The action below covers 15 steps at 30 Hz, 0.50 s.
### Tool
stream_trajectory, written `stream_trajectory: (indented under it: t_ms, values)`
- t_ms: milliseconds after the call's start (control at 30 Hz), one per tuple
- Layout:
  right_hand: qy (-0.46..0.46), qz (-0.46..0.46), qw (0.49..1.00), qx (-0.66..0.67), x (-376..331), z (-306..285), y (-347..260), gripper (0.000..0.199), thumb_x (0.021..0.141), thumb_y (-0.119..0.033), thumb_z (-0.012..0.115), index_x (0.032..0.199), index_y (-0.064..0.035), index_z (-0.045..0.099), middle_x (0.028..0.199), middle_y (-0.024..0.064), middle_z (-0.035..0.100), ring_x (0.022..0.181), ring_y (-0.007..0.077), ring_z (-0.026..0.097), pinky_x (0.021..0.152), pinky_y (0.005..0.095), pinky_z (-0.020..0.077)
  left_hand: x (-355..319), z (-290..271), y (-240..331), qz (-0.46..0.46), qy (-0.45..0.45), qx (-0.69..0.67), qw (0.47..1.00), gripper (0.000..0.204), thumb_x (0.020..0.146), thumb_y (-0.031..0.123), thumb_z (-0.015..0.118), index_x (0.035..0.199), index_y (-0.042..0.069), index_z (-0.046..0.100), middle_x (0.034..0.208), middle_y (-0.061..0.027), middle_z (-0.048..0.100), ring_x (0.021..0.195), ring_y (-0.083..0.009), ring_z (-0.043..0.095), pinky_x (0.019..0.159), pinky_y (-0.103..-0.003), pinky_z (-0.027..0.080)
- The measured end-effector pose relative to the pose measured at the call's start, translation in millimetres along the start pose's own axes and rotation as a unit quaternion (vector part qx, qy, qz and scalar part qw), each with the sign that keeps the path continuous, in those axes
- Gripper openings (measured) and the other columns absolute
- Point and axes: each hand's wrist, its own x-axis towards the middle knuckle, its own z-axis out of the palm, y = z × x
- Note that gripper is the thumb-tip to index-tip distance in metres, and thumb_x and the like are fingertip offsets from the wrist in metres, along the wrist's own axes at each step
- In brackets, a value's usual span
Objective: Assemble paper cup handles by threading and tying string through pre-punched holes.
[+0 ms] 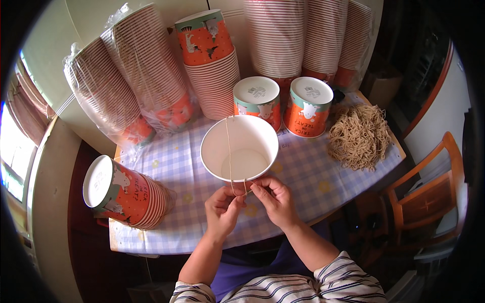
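A white-lined paper bucket stands mouth up at the near middle of the table. A thin beige cord crosses its mouth from the far rim to the near rim. Just in front of that near rim, my left hand pinches the cord where it hangs over the edge. My right hand, close beside it, has thumb and forefinger closed on a cord end near a small loop. Whether a knot sits between the fingers is too small to tell.
Two upturned orange-and-green buckets stand behind. Tall nested stacks line the back, some in clear plastic. At left leans another bucket stack. A tangled cord heap lies at right, near a wooden chair.
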Motion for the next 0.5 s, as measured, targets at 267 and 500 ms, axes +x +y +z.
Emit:
stream_trajectory:
  t_ms: [267, 500]
  values:
    - [-0.013, -0.029, 0.999, -0.033, -2.0, 1.8, -3.0, 0.010, 0.091, -0.009, 0.061, 0.095, -0.0007, 0.061, 0.087, 0.0008, 0.064, 0.078, 0.0047, 0.055, 0.069, 0.0201, 0.0458, 1.7, 4.2, 0.6, -0.014, -0.014, 0.030, 0.999, 0.009, 0.087, 0.005, 0.063, 0.092, -0.003, 0.063, 0.084, -0.0047, 0.065, 0.070, -0.0083, 0.059, 0.062, -0.021, 0.049]
    - [0.017, -0.038, 0.998, -0.055, -2.4, 3.1, -0.3, 0.011, 0.091, -0.010, 0.060, 0.095, -0.0001, 0.061, 0.087, 0.0018, 0.064, 0.077, 0.0057, 0.056, 0.070, 0.0208, 0.0461, 0.7, -1.6, -2.5, -0.047, -0.003, 0.041, 0.998, 0.008, 0.088, 0.006, 0.061, 0.088, -0.002, 0.063, 0.078, -0.0042, 0.063, 0.066, -0.0083, 0.058, 0.059, -0.021, 0.047]
